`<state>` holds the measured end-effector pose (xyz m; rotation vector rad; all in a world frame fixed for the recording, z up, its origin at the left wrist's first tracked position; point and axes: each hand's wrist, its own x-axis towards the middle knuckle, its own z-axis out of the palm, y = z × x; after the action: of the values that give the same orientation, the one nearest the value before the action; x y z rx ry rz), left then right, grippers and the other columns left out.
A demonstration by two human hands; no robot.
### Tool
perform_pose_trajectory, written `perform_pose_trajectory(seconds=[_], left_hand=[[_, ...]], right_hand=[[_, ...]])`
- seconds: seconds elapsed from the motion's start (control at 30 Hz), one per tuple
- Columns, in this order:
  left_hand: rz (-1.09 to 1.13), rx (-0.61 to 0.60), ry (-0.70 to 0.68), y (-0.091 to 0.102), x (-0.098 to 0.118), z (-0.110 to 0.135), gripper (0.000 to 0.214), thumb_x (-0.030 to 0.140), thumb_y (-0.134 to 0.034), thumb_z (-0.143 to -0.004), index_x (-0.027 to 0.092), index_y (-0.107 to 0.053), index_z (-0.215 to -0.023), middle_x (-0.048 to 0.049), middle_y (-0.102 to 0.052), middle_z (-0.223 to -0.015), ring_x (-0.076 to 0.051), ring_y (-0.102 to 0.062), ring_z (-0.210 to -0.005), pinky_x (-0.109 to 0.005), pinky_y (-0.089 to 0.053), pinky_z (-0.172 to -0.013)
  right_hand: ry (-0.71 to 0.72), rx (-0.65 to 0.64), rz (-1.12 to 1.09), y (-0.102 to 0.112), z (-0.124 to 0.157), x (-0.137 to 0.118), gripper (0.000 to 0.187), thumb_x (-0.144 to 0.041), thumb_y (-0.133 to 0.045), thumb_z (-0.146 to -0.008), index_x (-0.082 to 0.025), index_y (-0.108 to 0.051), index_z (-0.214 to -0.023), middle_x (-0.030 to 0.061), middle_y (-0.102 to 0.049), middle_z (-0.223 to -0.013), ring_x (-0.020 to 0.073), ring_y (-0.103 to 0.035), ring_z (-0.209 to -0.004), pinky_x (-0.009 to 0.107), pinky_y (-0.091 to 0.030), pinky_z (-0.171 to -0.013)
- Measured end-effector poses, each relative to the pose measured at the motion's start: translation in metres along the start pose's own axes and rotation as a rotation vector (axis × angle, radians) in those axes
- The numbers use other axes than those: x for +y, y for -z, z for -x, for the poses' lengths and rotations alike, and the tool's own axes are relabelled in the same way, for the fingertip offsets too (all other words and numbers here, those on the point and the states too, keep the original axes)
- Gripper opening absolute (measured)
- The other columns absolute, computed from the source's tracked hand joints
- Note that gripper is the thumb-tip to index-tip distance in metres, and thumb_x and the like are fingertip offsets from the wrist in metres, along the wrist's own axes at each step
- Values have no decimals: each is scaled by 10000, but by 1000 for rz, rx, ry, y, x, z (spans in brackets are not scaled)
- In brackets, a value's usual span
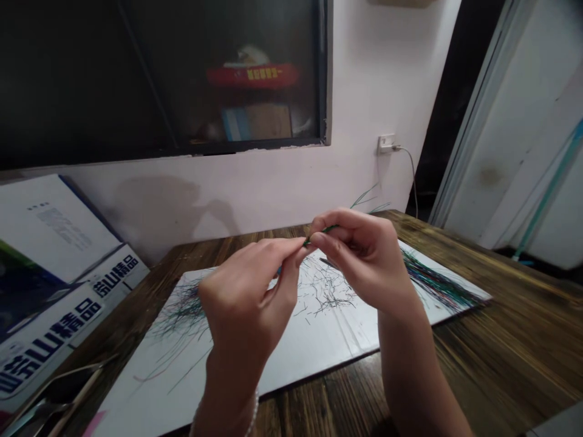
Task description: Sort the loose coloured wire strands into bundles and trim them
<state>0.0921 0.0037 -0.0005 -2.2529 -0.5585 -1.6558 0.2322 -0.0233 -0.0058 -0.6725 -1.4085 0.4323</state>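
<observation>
I pinch a thin green strand [324,230] between my two hands, just above the middle of the white board [291,358]. My left hand [241,297] has its fingertips [291,246] closed on the strand's near end, while the thumb and forefinger of my right hand [364,261] close on it just beside them, so the two hands almost touch. My other right fingers curl in loosely toward the palm, and my left ones bend in a little below the pinch. Fine green fibres [367,197] stick out past my right hand toward the wall. Under my hands, short dark clippings [325,291] lie scattered on the board, with a bundle of long multicoloured fibres [437,282] at its right and a looser spread of fibres [182,309] at its left. The board lies on a dark wooden tabletop [501,340]. A beaded bracelet [252,413] circles my left wrist. At the lower left, a metal tool [54,394] is too dark to make out, beside printed boxes [59,291] leaning against the white wall [364,79].
</observation>
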Motion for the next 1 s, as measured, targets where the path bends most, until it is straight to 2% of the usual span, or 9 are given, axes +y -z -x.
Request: perform_pose_trajectory(seconds=[0.2,0.33,0.47,0.67,1.0], left_hand=[[126,27,250,0,9,-1,83,218,-639,-778,259,-650,-706,51,-621,-553,-104,-525,-451,-260,-406,-440],[328,0,407,2,13,-3,136,171,-639,-755,239,-649,-638,57,-583,-494,-84,-481,-408,-241,-370,-393],[523,-32,534,3,14,-6,207,112,-618,-743,214,-637,-563,48,-544,-444,-72,-426,-378,-228,-324,-356],[752,-103,637,3,9,-8,218,131,-605,-751,203,-636,-549,34,-517,-421,-68,-365,-373,-221,-246,-336],[1059,-306,799,6,-1,-11,343,196,-591,-791,181,-547,-451,21,-430,-387,-61,-284,-373,-231,-154,-353]], right_hand=[[56,-16,131,2,2,-5,61,-194,-587,-831,-179,-590,-772,-49,-473,-508,65,-312,-431,227,-247,-390],[117,-2,224,1,5,-9,76,-192,-581,-827,-190,-584,-752,-27,-509,-557,88,-406,-493,237,-307,-437],[138,-4,248,0,6,-8,77,-183,-575,-826,-198,-582,-751,-42,-480,-528,80,-360,-463,236,-281,-424],[160,-6,257,-1,5,-7,68,-178,-569,-822,-201,-591,-762,-45,-484,-514,85,-377,-460,239,-299,-429],[210,0,269,-5,7,-7,56,-170,-573,-827,-203,-592,-785,-27,-565,-562,104,-474,-499,255,-354,-464]])
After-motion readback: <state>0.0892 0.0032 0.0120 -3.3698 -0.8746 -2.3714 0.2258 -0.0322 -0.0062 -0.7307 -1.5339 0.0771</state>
